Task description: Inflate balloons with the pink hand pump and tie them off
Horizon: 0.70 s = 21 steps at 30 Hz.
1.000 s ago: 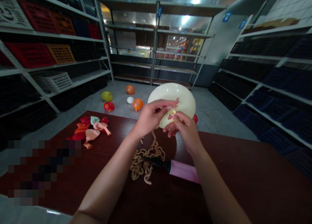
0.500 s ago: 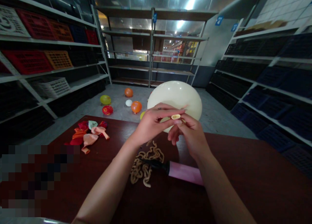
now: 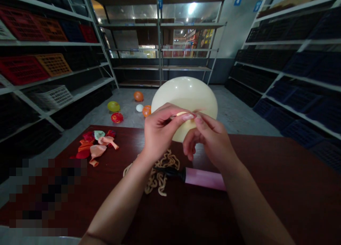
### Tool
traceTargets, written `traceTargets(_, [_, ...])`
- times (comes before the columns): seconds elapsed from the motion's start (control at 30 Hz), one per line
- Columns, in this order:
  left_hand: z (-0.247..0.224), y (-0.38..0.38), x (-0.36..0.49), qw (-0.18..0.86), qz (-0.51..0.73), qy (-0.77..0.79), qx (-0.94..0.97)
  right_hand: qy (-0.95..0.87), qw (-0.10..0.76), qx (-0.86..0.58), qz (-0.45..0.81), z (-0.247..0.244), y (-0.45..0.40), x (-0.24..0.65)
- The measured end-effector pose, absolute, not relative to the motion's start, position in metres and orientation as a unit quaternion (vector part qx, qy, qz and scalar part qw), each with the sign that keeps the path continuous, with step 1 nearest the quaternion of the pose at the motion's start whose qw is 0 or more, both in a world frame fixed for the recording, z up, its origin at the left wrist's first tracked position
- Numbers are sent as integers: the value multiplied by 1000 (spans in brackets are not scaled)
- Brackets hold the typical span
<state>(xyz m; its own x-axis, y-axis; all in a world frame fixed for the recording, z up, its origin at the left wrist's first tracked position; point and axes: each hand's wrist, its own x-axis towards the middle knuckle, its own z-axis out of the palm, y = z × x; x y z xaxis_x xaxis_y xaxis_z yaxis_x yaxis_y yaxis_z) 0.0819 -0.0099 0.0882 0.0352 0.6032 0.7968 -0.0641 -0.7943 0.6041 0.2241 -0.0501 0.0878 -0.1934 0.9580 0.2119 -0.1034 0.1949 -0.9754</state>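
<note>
A large inflated cream balloon fills the space just beyond my hands, over the table's far edge. My left hand pinches the balloon's neck between thumb and forefinger. Close against it, my right hand also pinches the neck, its other fingers curled below. Only a thin pale strip of the neck's rim shows between the fingertips. Beneath my hands, a pink hand pump with a black nozzle end lies on the table, partly behind my right forearm. Tan twisted cord lies in a loose heap by the nozzle.
Several uninflated balloons in red, orange, peach and mint lie on the dark brown table at left. Inflated balloons, among them a yellow one, rest on the floor beyond. Shelves with crates line both sides; a metal rack stands behind.
The balloon's open mouth, which faced me as an oval ring, is now pressed flat between my fingertips. My left thumb has moved up over it. The camera view has tilted down slightly.
</note>
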Motion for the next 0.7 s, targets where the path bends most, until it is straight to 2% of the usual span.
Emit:
traceTargets(0.17, [91,-11,77,233,624,197,719,-575,514,-341,538,96,-54,226])
traceTargets(0.37, [94,-12,74,253,563,172,768,-567,560,-398,453,93,-54,229])
traceTargets(0.7, [94,-5,74,236,584,219,746,-544,614,-388,421,91,-47,226])
